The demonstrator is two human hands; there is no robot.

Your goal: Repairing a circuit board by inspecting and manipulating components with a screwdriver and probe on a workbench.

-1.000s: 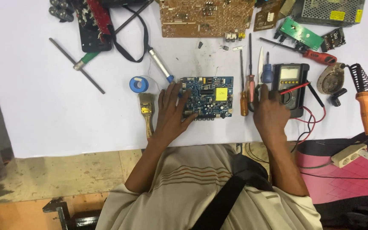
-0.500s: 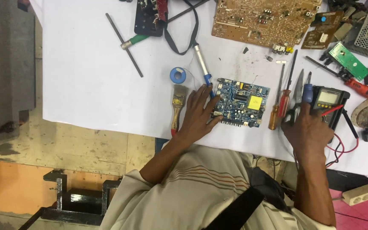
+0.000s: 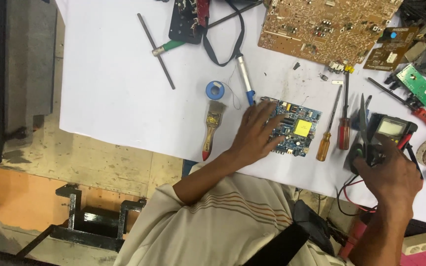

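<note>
Workbench covered in a white sheet (image 3: 114, 98), worn concrete floor off its left edge, and a black metal stand (image 3: 94, 219) down on the floor below the near edge.

My left hand (image 3: 257, 138) lies flat with the fingers spread loose, not gripping anything, resting on the left half of the small blue circuit board (image 3: 294, 128). That board sits close to the bench's near edge, roughly mid-bench, with a yellow square part on it. Just beyond my fingertips is the blue-tipped soldering iron (image 3: 245, 76), pointing toward the far edge. Left of the hand there's a small paintbrush (image 3: 211, 128) with a red-tipped wooden handle, and past the brush end a blue solder spool (image 3: 216, 90).

My right hand (image 3: 390, 172) is curled over the lower part of the multimeter (image 3: 388, 135) near the right end of the near edge. It's touching it for sure, but I can't tell how firmly it's clasped. Red and black leads (image 3: 351, 194) loop off the near edge under that hand.

Between the two hands lie two screwdrivers: an orange-handled one (image 3: 327, 130) just right of the blue board and a red-handled one (image 3: 344, 118) beside it.

Along the far edge: a big brown circuit board (image 3: 321, 27), a small green board (image 3: 420, 86) toward the far right corner, and a T-handle wrench (image 3: 158, 49) further left.
</note>
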